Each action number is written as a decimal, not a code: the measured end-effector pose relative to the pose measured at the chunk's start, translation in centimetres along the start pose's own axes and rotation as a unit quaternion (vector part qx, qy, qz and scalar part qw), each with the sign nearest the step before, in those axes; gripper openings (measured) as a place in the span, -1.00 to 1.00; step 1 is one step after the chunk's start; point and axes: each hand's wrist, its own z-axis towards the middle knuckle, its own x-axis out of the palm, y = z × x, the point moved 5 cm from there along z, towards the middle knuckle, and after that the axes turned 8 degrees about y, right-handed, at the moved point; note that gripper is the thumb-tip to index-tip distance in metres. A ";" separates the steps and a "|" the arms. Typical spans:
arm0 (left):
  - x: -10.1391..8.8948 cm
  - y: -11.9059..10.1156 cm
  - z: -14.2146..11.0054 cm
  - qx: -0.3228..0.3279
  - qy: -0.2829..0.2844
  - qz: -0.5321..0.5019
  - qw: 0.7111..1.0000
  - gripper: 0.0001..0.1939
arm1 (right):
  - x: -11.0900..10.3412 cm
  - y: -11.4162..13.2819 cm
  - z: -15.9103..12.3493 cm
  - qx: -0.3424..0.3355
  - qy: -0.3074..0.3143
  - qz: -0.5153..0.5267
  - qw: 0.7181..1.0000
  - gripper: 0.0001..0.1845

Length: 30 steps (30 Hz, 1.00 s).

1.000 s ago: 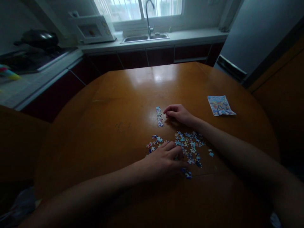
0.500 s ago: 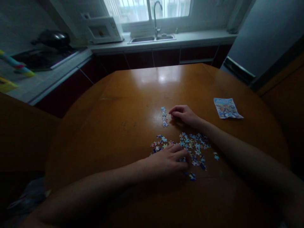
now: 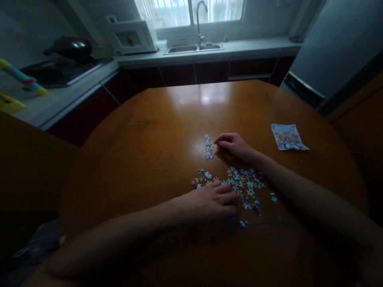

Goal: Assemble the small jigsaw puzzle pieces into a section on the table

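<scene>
A narrow joined strip of jigsaw puzzle pieces (image 3: 208,146) lies on the wooden table, running away from me. Just right of it rests my right hand (image 3: 235,146), its fingers curled and thumb drawn in; whatever is between the fingertips is too small to make out. Nearer to me, loose jigsaw puzzle pieces (image 3: 241,179) are spread in a loose heap. Over the left part of this heap lies my left hand (image 3: 214,201), back up, with bent fingers close together. Its fingertips and anything under them are hidden. A dark-blue and white puzzle piece (image 3: 243,223) lies apart, near that hand.
A printed picture sheet or packet (image 3: 289,136) lies to the right on the table (image 3: 143,131). Beyond the table stand a counter with a sink (image 3: 182,49), a microwave (image 3: 131,36) and a black pan (image 3: 72,48) on the stove. A fridge (image 3: 329,48) is at right.
My left hand's fingers have drawn closer together over the heap. My right hand stays beside the strip. The whole view has shifted slightly.
</scene>
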 end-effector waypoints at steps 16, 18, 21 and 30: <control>0.1 11.3 -4.3 -0.372 -0.351 -0.360 0.781 -0.85 | 0.3 0.6 -0.5 -0.058 -0.010 -0.095 0.994 -0.86; 0.9 13.1 -5.0 -0.397 -0.359 -0.406 0.741 -0.84 | 0.8 1.2 -1.1 -0.104 -0.023 -0.154 0.982 -0.86; 1.7 14.5 -5.7 -0.411 -0.382 -0.457 0.690 -0.82 | 2.0 2.4 -2.1 -0.185 -0.009 -0.225 0.957 -0.90; 1.9 13.8 -5.1 -0.399 -0.385 -0.475 0.683 -0.79 | 3.4 4.0 -2.8 -0.279 0.023 -0.288 0.916 -0.93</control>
